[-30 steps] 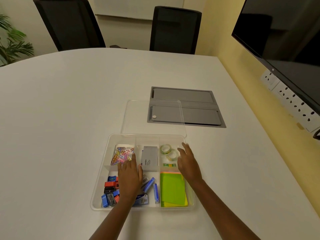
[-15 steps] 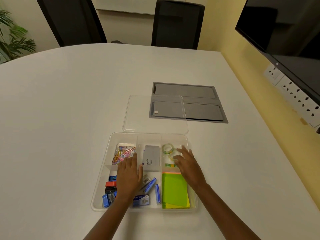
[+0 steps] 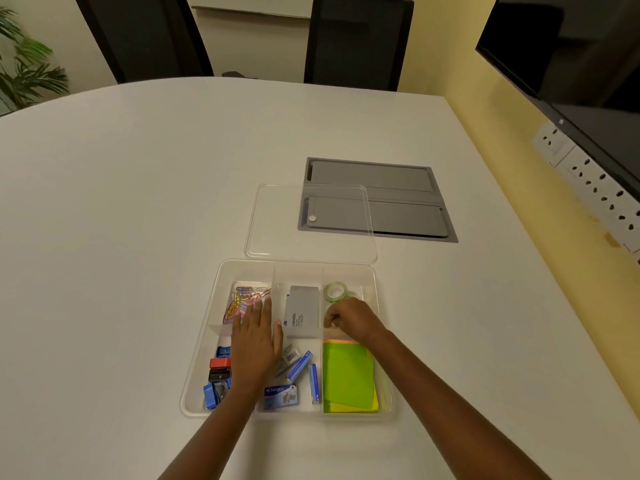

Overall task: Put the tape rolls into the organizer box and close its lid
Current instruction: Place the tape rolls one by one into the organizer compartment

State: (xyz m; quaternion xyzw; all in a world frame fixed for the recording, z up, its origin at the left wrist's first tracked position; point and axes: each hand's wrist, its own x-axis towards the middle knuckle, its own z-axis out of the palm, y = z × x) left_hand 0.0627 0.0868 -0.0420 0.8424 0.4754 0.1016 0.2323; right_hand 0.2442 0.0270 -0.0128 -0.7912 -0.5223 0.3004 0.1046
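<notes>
Organizer box [image 3: 199,372] of clear plastic on the white table [image 3: 121,202], its lid [image 3: 277,237] lying flat just beyond the far rim, partly over a grey floor-box panel [image 3: 398,202]. Left hand [image 3: 254,344] rests flat, fingers extended and together, over the left-centre compartments beside coloured paper clips [image 3: 239,301]. Right hand [image 3: 351,320] is curled into a loose fist in the far right compartment; whether it grips anything cannot be told. Tape roll [image 3: 335,292] sits just beyond its knuckles in that compartment. Green sticky notes [image 3: 348,377] lie nearer.
</notes>
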